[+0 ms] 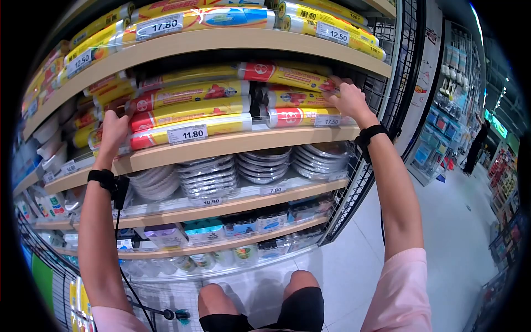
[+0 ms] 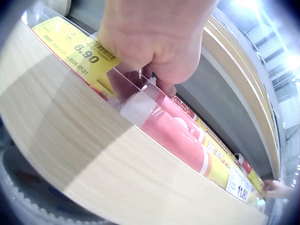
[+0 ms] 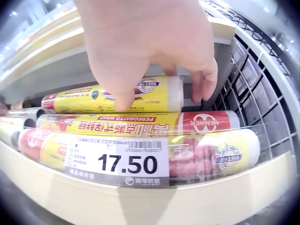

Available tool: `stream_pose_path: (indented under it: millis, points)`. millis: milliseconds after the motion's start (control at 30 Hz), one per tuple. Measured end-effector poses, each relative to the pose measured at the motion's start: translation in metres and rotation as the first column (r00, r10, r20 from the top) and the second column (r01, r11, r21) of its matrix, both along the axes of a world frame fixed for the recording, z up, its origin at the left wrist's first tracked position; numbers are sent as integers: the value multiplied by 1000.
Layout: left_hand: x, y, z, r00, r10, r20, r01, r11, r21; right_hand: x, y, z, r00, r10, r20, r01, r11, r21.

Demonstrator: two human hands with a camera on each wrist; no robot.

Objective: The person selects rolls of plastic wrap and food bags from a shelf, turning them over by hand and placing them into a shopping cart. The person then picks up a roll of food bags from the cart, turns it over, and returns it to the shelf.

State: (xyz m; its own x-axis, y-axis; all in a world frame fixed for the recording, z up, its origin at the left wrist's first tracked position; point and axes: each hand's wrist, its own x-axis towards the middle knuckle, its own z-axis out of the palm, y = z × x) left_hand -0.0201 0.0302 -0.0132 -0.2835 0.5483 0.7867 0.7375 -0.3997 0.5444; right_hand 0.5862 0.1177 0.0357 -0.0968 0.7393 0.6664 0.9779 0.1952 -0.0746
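Note:
Stacked cling film rolls (image 1: 191, 110) in yellow and red wrap lie on a wooden shelf (image 1: 221, 145). My right hand (image 1: 351, 102) grips the right end of the top cling film roll (image 3: 154, 96), thumb over its front and fingers round behind. Under it lie more rolls (image 3: 206, 123), behind a 17.50 price tag (image 3: 122, 161). At the left ends of the 11.80 rolls, my left hand (image 2: 152, 42) reaches down behind the clear shelf lip, fingers bent beside the roll ends (image 2: 140, 108). Its fingertips are partly hidden, so I cannot tell whether it holds one.
Above is a shelf (image 1: 232, 41) of more rolls. Foil trays (image 1: 207, 177) and packaged goods (image 1: 207, 229) fill the lower shelves. A black wire panel (image 1: 354, 188) bounds the right side, beside an aisle (image 1: 459, 221). A wire basket (image 1: 171, 299) is at lower left.

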Motion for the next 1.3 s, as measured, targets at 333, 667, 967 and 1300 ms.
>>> stream_pose_path:
  millis: [333,667,967,1300]
  points:
    - [37,-24,8,992,33,-120,-32,999,5,-44,8,2,956,41,291,-80,989,124]
    - [55,-47,15,994,-103,42,98,990,102,-68,21,-10,982,135,135,-158,971,180]
    - [92,-89,0,886,-448,116,367,833,414,-65,7,-14,978,166,122,-189,960,206]
    - [207,-143,7,820,-571,-44,503,680,533,-78,-73,-12,693,721,-4,-686,662,301]
